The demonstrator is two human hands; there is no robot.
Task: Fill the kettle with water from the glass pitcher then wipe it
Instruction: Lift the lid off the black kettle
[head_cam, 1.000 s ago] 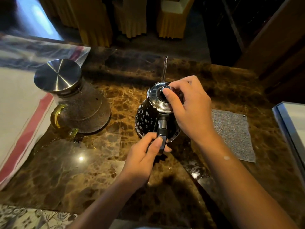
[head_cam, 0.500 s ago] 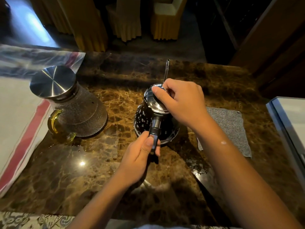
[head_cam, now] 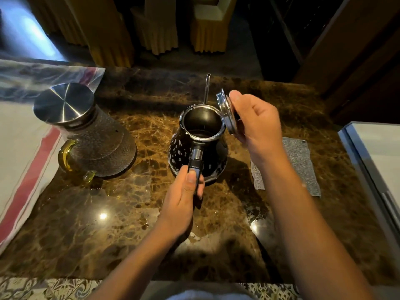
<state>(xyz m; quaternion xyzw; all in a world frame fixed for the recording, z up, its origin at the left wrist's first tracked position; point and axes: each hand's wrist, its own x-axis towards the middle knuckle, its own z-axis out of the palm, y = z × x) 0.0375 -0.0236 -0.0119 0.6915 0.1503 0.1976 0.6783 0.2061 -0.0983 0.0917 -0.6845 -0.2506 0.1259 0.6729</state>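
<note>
A black kettle (head_cam: 179,148) with white speckles stands open at the middle of the marble table (head_cam: 108,234), its thin spout pointing away. My left hand (head_cam: 184,195) grips the kettle's black handle (head_cam: 194,167). My right hand (head_cam: 255,124) holds the shiny kettle lid (head_cam: 224,111) tilted on edge, just right of the kettle's mouth. The glass pitcher (head_cam: 97,144), textured, with a steel lid and a yellow handle, stands to the left. A grey wiping cloth (head_cam: 300,161) lies flat to the right, partly under my right arm.
A white cloth with a red stripe (head_cam: 28,169) covers the table's left side. A framed panel (head_cam: 376,161) lies at the right edge. Chairs with yellow covers (head_cam: 207,27) stand beyond the far edge. Wet patches glint on the marble near me.
My right hand has lifted the lid off the kettle and swung it to the right, tilting it on edge. The kettle's mouth is now uncovered. My left hand stays on the handle.
</note>
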